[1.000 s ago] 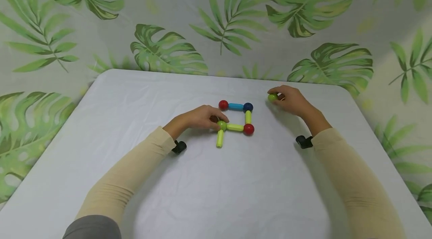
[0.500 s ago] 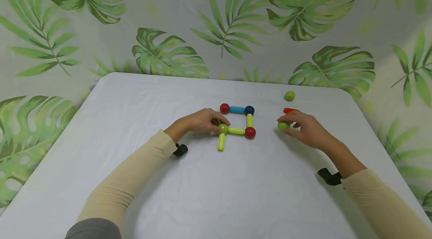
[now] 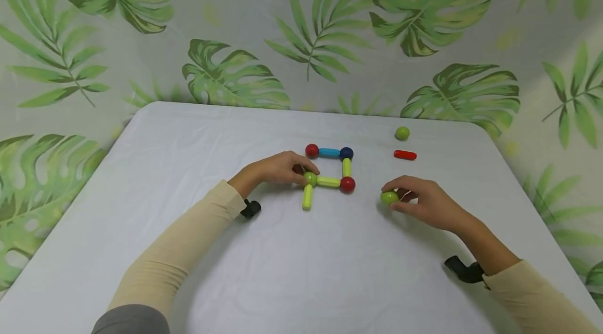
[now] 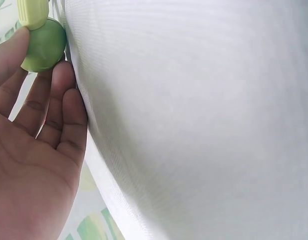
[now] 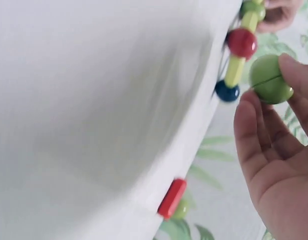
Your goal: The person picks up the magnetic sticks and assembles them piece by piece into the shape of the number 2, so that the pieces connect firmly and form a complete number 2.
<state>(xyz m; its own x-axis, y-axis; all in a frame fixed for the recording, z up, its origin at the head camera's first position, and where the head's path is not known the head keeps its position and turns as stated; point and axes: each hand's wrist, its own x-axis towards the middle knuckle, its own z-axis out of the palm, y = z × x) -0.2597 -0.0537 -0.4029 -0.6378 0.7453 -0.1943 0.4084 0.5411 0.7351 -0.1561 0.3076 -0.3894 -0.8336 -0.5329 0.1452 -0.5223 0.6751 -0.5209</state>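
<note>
My left hand (image 3: pixel 282 167) pinches a green ball (image 4: pixel 44 47) at the near-left corner of a magnetic building-toy figure on the table. Two yellow-green rods join that ball: one rod (image 3: pixel 307 198) points toward me, the other (image 3: pixel 328 181) leads right to a red ball (image 3: pixel 347 184). From there a short yellow-green rod (image 3: pixel 346 167) runs back to a dark blue ball (image 3: pixel 346 153). A blue rod (image 3: pixel 329 153) links it to another red ball (image 3: pixel 312 151). To the figure's right, my right hand (image 3: pixel 426 203) holds a separate green ball (image 5: pixel 267 80) between thumb and fingers.
A red rod (image 3: pixel 405 155) lies on the white-covered table (image 3: pixel 282 271), behind the right hand. Farther back is a loose green ball (image 3: pixel 402 133). A leaf-patterned cloth (image 3: pixel 235 9) hangs behind the table's far edge.
My right hand has drawn back toward me from the far right with its green ball, uncovering the red rod and the loose green ball. The left hand stays at its corner.
</note>
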